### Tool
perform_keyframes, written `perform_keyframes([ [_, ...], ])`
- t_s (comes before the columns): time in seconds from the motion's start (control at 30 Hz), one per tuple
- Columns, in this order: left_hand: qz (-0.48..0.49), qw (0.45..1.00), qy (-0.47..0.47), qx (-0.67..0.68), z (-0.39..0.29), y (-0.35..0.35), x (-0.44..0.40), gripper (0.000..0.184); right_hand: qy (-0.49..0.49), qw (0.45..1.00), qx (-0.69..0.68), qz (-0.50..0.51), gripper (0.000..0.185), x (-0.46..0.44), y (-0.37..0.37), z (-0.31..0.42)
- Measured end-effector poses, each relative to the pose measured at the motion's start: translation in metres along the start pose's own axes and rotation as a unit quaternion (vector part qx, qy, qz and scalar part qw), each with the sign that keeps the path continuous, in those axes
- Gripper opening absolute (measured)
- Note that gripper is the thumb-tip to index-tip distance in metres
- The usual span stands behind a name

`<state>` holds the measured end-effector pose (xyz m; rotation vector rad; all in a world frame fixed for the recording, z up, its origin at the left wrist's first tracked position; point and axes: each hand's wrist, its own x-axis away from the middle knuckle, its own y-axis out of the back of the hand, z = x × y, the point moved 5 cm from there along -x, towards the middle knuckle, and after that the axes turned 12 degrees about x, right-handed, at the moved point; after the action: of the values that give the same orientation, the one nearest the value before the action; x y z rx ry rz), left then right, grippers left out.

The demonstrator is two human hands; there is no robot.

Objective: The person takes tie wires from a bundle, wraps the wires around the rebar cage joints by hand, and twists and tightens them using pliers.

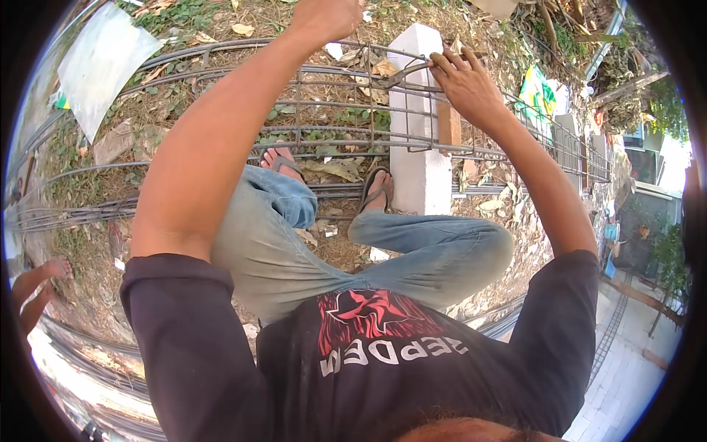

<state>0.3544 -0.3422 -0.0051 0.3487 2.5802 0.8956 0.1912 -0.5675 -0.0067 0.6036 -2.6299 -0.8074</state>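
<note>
A long cage of steel rebar (298, 110) with square stirrups lies across the ground in front of my feet. My right hand (471, 90) is at its right part, fingers bent over the handles of dark pincers (401, 76). The jaws of the pincers point left, among the bars. My left hand (329, 18) is at the top edge of the view, beyond the far bars. It looks closed, but its fingers are partly cut off, so what it holds does not show.
A white block (421, 177) lies under the cage, with a reddish-brown brick piece (448, 124) beside it. Loose rebar (81, 214) runs at the left. A translucent sheet (107, 66) lies upper left. Another person's feet (57, 269) show at the left edge. Dry leaves cover the ground.
</note>
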Motion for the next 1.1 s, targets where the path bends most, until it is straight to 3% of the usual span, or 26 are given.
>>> perform_keyframes([
  [0.1,0.037,0.999,-0.005,-0.040,-0.006,0.006,0.002,0.027,0.024,0.999,-0.017,0.029,0.043,-0.014,0.010,0.001],
  [0.2,0.049,0.996,-0.014,-0.074,-0.005,0.001,-0.004,0.022,0.037,0.999,0.004,-0.012,0.038,-0.024,0.016,0.002],
  [0.33,0.029,0.993,-0.090,-0.069,-0.001,-0.008,-0.005,0.020,0.063,0.994,-0.047,0.081,0.031,-0.035,0.025,-0.005],
  [0.5,0.037,0.995,-0.061,-0.063,0.001,-0.012,-0.006,0.020,0.097,0.989,-0.017,0.108,0.032,-0.041,0.031,-0.006],
  [0.7,0.059,0.997,-0.010,-0.044,-0.007,-0.004,-0.003,0.021,0.119,0.991,0.010,0.052,0.024,-0.053,0.060,-0.004],
  [1.1,0.031,0.996,-0.086,0.021,-0.008,-0.003,-0.001,0.019,0.068,0.987,-0.008,0.144,0.023,-0.061,0.052,0.004],
])
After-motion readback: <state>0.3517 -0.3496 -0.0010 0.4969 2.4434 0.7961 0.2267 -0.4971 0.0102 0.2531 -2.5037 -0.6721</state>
